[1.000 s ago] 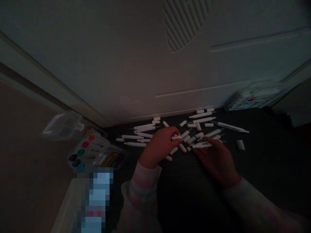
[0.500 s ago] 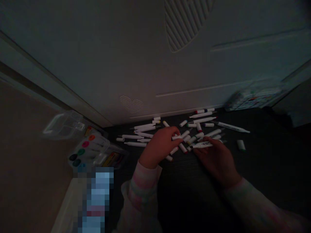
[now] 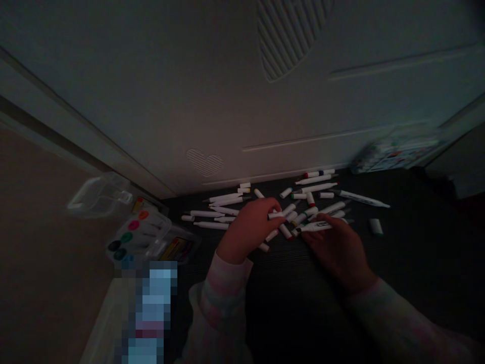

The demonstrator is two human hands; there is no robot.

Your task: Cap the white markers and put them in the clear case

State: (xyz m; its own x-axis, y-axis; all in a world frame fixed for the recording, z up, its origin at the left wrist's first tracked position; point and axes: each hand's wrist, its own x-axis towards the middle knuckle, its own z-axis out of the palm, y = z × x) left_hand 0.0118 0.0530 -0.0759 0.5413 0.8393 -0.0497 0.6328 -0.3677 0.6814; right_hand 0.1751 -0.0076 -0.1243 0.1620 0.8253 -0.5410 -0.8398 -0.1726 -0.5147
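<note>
My left hand (image 3: 252,225) is closed, with a white marker cap (image 3: 275,216) pinched between thumb and fingers. An uncapped white marker (image 3: 316,227) lies in my right hand (image 3: 339,250), its dark tip pointing left toward the other hand. Around both hands are several loose white caps with coloured ends, among them a red-ended cap (image 3: 285,231) just below the left fingertips. Uncapped markers (image 3: 220,213) lie left of my left hand, and another marker (image 3: 364,198) is at the right. The scene is dim.
A clear plastic case (image 3: 151,237) with its lid open holds several colour-ended markers at the left. Against the white panel (image 3: 170,101) at the back right leans another clear case (image 3: 396,151). One loose cap (image 3: 376,227) lies on the dark surface (image 3: 288,303). A pixelated patch covers the lower left.
</note>
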